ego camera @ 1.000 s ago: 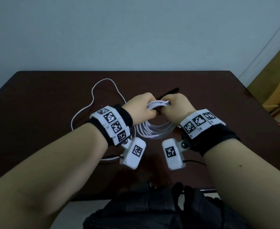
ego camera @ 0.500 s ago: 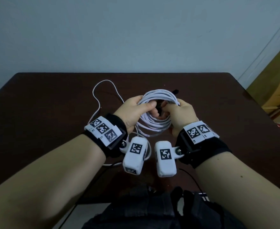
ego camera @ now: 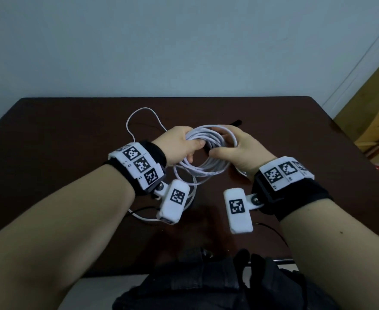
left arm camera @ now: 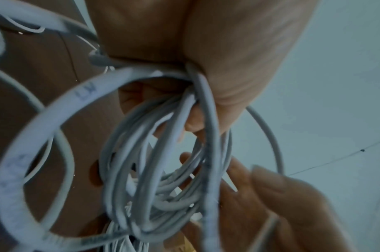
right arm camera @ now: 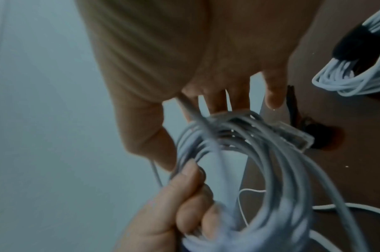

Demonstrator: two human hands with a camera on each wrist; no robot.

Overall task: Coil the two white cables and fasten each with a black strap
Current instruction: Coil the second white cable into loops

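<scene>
My left hand point(ego camera: 179, 144) grips a coil of white cable point(ego camera: 206, 170) at its left side, above the dark table point(ego camera: 72, 130). In the left wrist view its fingers point(left arm camera: 206, 51) are curled round the bundled loops point(left arm camera: 163, 170). My right hand point(ego camera: 240, 148) is at the coil's right side, its fingers point(right arm camera: 238, 95) straight and spread against the loops point(right arm camera: 271, 153). A clear plug point(right arm camera: 292, 136) lies on the coil. The cable's loose tail point(ego camera: 139, 111) loops over the table behind. A black strap point(ego camera: 237, 122) lies beyond my right hand.
A second white coil point(right arm camera: 346, 76) with a black strap point(right arm camera: 357, 42) round it lies on the table by my right wrist. A dark bag point(ego camera: 206, 287) sits below the table's near edge. A pale wall rises behind the table.
My right hand has let go of its pinch on the coil, moved right and spread its fingers. The left hand has kept its grip, and the coil has tipped flatter.
</scene>
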